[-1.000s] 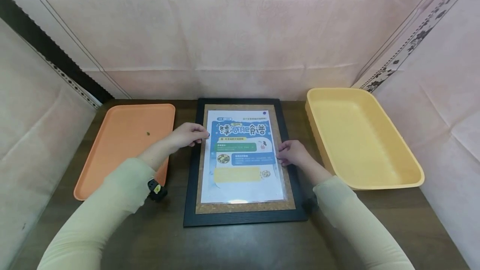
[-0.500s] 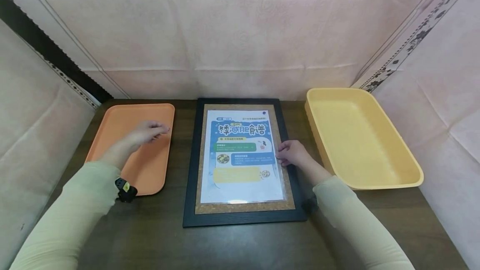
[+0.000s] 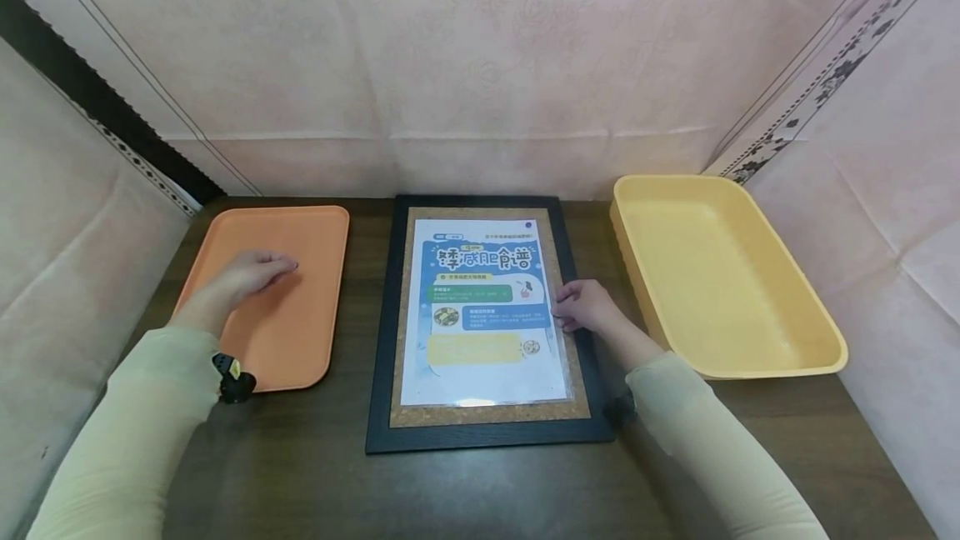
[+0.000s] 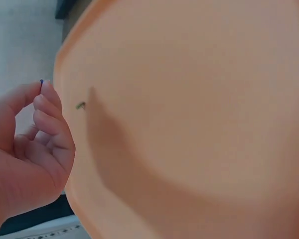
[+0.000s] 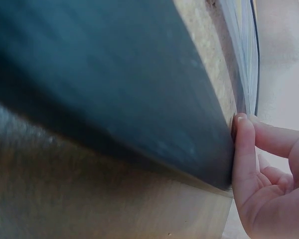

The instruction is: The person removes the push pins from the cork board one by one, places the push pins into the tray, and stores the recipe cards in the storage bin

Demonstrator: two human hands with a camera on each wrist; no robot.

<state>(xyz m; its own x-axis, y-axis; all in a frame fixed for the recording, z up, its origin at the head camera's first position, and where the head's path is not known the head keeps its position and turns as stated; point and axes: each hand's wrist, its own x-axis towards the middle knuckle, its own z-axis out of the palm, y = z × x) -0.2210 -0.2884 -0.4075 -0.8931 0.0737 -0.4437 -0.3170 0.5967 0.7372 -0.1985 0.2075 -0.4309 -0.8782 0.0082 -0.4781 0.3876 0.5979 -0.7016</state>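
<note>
My left hand (image 3: 251, 280) is over the orange tray (image 3: 315, 340), thumb and forefinger pinched together. Between those fingertips the left wrist view shows the tip of a small blue pin (image 4: 42, 81). A tiny green pin (image 4: 80, 105) lies on the tray close by. At the middle, a laminated poster (image 3: 480, 386) with blue and green print lies on a cork board (image 3: 420, 417) in a black frame (image 3: 487, 437). My right hand (image 3: 588, 307) pinches the poster's right edge; in the right wrist view thumb and forefinger meet at that edge.
A deep yellow bin (image 3: 727, 273) stands to the right of the framed board. All of it sits on a dark wooden table (image 3: 480, 498), backed by pale cloth walls (image 3: 480, 65). A black watch-like device (image 3: 234, 379) is on the left wrist.
My left hand has moved left from the poster's left edge to over the orange tray. The tray has shifted and turned slightly. The right hand has stayed at the poster's right edge.
</note>
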